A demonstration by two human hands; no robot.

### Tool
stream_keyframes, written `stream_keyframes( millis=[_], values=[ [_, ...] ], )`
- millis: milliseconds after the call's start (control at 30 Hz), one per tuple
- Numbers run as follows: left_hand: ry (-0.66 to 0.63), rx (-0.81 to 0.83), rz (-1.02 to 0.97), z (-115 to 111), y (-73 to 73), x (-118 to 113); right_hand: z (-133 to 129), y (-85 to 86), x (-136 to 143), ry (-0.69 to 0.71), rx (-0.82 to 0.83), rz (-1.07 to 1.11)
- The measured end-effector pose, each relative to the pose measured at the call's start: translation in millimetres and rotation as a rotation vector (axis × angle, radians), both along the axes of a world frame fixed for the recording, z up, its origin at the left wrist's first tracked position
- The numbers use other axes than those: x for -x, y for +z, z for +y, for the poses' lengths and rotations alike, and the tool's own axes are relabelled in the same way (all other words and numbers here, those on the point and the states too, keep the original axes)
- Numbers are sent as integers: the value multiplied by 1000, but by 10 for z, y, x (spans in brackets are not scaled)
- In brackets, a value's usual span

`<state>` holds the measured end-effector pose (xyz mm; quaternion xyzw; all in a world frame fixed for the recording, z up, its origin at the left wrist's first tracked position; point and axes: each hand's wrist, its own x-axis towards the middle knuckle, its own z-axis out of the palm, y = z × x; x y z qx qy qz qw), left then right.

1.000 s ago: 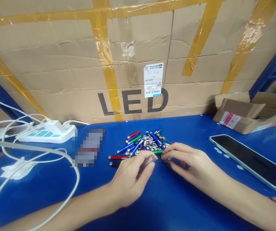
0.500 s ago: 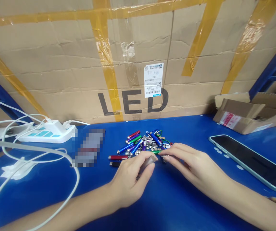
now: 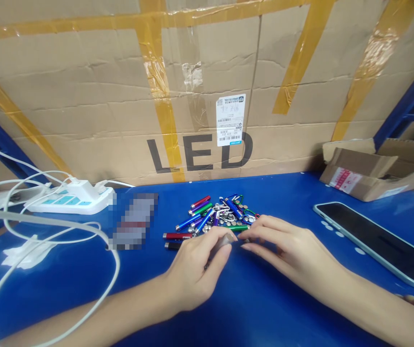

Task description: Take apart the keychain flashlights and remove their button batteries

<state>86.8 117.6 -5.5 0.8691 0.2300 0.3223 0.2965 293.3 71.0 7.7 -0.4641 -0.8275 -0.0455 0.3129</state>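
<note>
My left hand (image 3: 200, 270) is closed around a small silver-grey metal tube (image 3: 226, 239), its round end showing between thumb and forefinger. Close to that end, the thumb and fingertips of my right hand (image 3: 286, 246) are drawn together in a loose pinch. Whatever lies between them is too small and blurred to name. Just beyond both hands lies a pile of slim metal penlight-like tubes, among them a blue tube (image 3: 188, 221), a red tube (image 3: 176, 236) and a green tube (image 3: 239, 228). Small carabiner clips (image 3: 222, 209) and several button cells (image 3: 233, 223) are mixed in.
A phone (image 3: 376, 243) lies at the right, below an open cardboard box (image 3: 358, 185). On the left are a white power strip (image 3: 71, 202), looping white cables (image 3: 115, 270) and a pixelated flat object (image 3: 135, 221). A large taped carton (image 3: 113, 106) stands behind the blue table (image 3: 257, 308).
My right thumb and fingertips have shifted slightly, and the small shiny thing between them shows less. My left hand keeps its hold on the tube, almost unmoved.
</note>
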Motion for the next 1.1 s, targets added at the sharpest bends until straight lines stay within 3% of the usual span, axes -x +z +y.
stream_keyframes(
  millis=[700,1100],
  values=[
    [4,-38,-6,15,1,-16,-13,-5,28,-40,-14,113],
    [-13,-174,-21,25,-20,-37,-48,32,33,-13,-117,206]
  ],
)
